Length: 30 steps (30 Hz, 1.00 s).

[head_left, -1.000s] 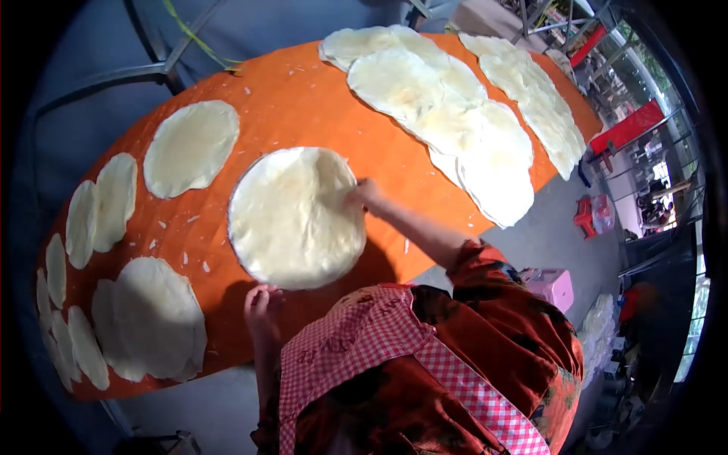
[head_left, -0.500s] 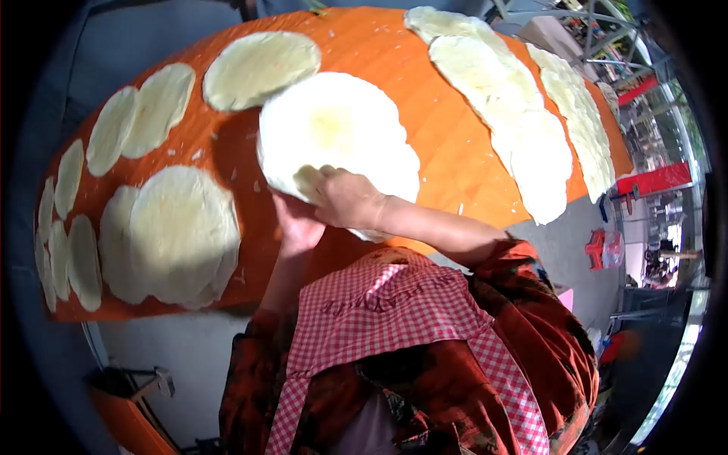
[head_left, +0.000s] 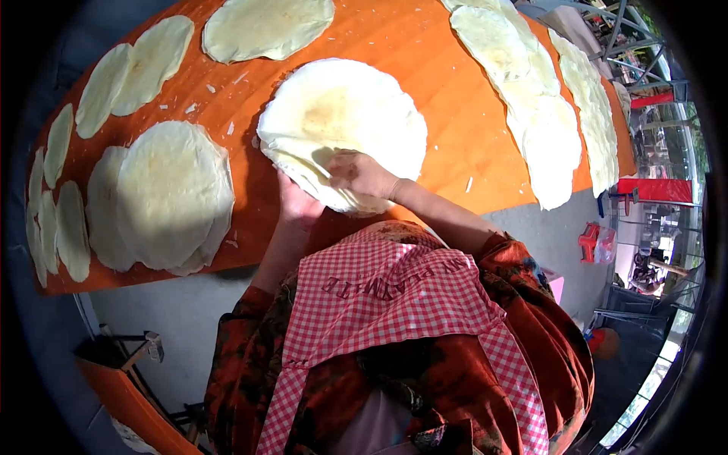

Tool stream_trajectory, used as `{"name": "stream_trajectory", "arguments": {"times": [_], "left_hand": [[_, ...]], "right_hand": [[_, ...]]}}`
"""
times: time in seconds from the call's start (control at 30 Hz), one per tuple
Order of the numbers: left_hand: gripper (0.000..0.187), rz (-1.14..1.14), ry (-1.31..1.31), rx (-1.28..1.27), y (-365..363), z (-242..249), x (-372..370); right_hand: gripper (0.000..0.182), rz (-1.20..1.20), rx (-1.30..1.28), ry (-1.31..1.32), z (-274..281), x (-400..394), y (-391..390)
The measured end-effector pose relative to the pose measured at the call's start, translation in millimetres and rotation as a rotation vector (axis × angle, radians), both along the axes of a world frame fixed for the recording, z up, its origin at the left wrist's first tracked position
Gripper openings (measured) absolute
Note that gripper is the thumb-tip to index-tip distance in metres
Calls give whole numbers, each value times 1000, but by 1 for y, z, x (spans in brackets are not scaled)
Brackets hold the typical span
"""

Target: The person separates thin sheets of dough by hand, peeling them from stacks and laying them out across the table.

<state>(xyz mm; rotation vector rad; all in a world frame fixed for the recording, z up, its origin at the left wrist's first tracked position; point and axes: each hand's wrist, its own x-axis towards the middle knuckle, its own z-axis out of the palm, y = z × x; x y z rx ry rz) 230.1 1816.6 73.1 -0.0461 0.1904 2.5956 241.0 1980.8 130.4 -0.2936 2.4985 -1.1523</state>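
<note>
A stack of thin, round, pale flatbreads (head_left: pixel 349 106) lies at the middle of the orange tabletop (head_left: pixel 440 152), with lightly browned patches on top. Its near edge is raised and fanned into layers. My left hand (head_left: pixel 299 203) holds that edge from the near left side, its fingers partly hidden under the stack. Curled over the top near the same edge, my right hand (head_left: pixel 362 174) has its fingers closed on the upper flatbread.
Another flatbread pile (head_left: pixel 171 197) lies to the left, with several single flatbreads (head_left: pixel 155 64) beyond it. Overlapping rows of flatbreads (head_left: pixel 542 114) run along the right. White crumbs dot the tabletop. A red stool (head_left: pixel 590 241) stands on the floor at right.
The view has shifted, so the table sits higher in it. The near edge of the middle stack now shows lifted, separated layers, and my right hand has moved slightly right along it.
</note>
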Motion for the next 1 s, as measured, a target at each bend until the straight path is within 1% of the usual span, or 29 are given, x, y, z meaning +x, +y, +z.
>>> {"name": "stream_trajectory", "arguments": {"times": [0.03, 0.1, 0.13, 0.17, 0.2, 0.23, 0.27, 0.3, 0.33, 0.37, 0.4, 0.43, 0.47, 0.5, 0.53, 0.57, 0.6, 0.63, 0.67, 0.7, 0.73, 0.77, 0.8, 0.83, 0.87, 0.9, 0.93, 0.97, 1.0], "left_hand": [[69, 8, 14, 21, -1, -1, 3], [71, 25, 44, 63, -4, -2, 10], [71, 6, 30, 19, -5, 4, 12], [71, -14, 15, -26, -6, 12, 14], [71, -32, 3, -71, -8, 18, 17], [60, -97, -2, -215, -12, 8, 20], [48, -107, -27, -355, -11, -10, 21], [40, -218, 282, -929, -24, -26, 20], [33, -223, 552, -1269, -32, -33, 20], [27, -207, 804, -1625, -38, -41, 19], [24, -69, 989, -1739, -34, -46, 21], [26, -27, 878, -1571, -41, -71, 19], [28, 17, 769, -1391, -49, -96, 18], [30, 60, 669, -1217, -57, -121, 17], [34, -25, 425, -1120, -59, -93, 13], [39, -72, 166, -1015, -62, -65, 10], [44, -102, -196, -803, -65, -51, 8], [46, -197, -188, -728, -81, -53, 3], [45, -170, -92, -737, -88, -51, 7], [44, -139, 2, -743, -93, -47, 10], [43, -107, 93, -747, -94, -41, 13], [45, -75, 25, -602, -90, -34, 17], [45, -46, -6, -578, -82, -21, 23], [46, -7, -39, -559, -73, -7, 31], [47, 51, -78, -549, -73, 1, 36], [44, 31, -77, -549, -79, -7, 37], [41, -24, -2, -394, -97, -48, 35], [39, -14, -94, -415, -97, -58, 37], [42, -39, -67, -234, -91, -47, 39]], "right_hand": [[38, -41, -79, -33, 7, 1, 1], [37, -103, -156, -17, -8, -1, 7], [36, -135, -195, -6, -15, -3, 11], [34, -162, -211, 10, -21, -3, 14], [34, -150, -138, -12, -19, -3, 14], [35, -140, -68, -33, -13, -3, 11], [35, -136, 1, -53, -6, -1, 8], [38, -113, 79, 90, 8, 8, -5], [42, -133, 93, 307, -13, 12, -15], [28, -145, 248, 658, -27, 13, -31], [26, -178, 266, 549, -29, 15, -35], [20, 36, 451, 282, 7, 8, -22], [17, -143, 312, 298, -18, -7, -10], [15, -450, 28, 377, 11, -12, 8], [15, -513, -66, 272, 28, -29, 42], [14, -655, 52, 314, 62, -30, 75], [14, -716, -22, 329, 78, -29, 121], [14, -890, -380, 253, 102, -13, 159], [13, -991, -406, 286, 102, -1, 207], [11, -1160, -438, 287, 115, 21, 237], [11, -1243, -438, 307, 110, 45, 274], [10, -1363, -466, 334, 111, 73, 292], [8, -1392, -456, 378, 104, 108, 311], [12, -1486, -379, 401, 78, 139, 337], [17, -1488, -303, 376, 52, 175, 363], [21, -1555, -102, 249, 42, 203, 369], [26, -1838, -178, 318, 21, 218, 366], [34, -1677, 201, 197, -48, 265, 424], [45, -1729, 668, -19, -55, 268, 414]]}}
